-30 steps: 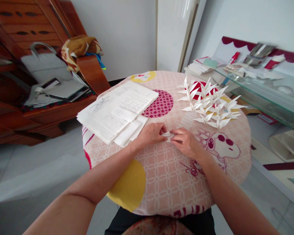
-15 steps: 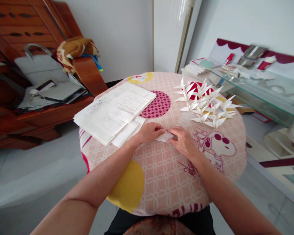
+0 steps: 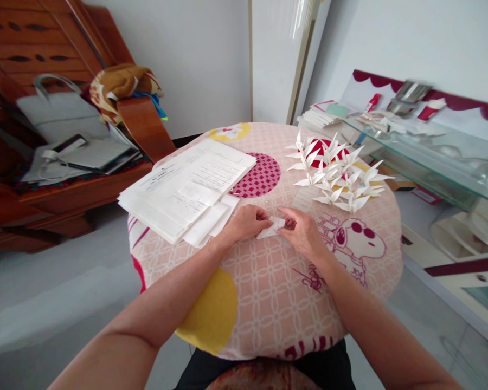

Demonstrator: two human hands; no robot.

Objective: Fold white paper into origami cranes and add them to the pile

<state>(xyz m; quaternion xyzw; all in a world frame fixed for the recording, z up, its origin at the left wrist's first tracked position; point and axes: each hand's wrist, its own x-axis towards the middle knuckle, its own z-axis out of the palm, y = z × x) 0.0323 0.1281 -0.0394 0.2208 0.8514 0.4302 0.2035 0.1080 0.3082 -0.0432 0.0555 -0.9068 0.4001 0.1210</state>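
Observation:
Between my two hands is a small folded piece of white paper (image 3: 271, 228), just above or on the cloth-covered round table (image 3: 268, 281). My left hand (image 3: 250, 221) pinches its left side, fingers curled. At its right edge, my right hand (image 3: 303, 230) grips the paper between thumb and fingers. Beyond my right hand stands a group of white folded paper cranes (image 3: 341, 173), wings spread. A stack of printed paper sheets (image 3: 187, 184) lies past my left hand, with smaller cut paper pieces (image 3: 211, 219) tucked along its near edge.
On the right is a glass shelf (image 3: 439, 146) holding metal bowls (image 3: 410, 97), a red-and-white cup (image 3: 431, 110) and papers. A wooden bench (image 3: 146, 127) on the left carries a grey bag (image 3: 65, 111) and a brown cloth (image 3: 124, 86). A white cabinet (image 3: 280, 59) stands behind the table.
My right hand's fingers have shifted on the folded paper, and more of its white surface shows between the hands. The whole view has swung slightly; the cranes and sheets lie as before.

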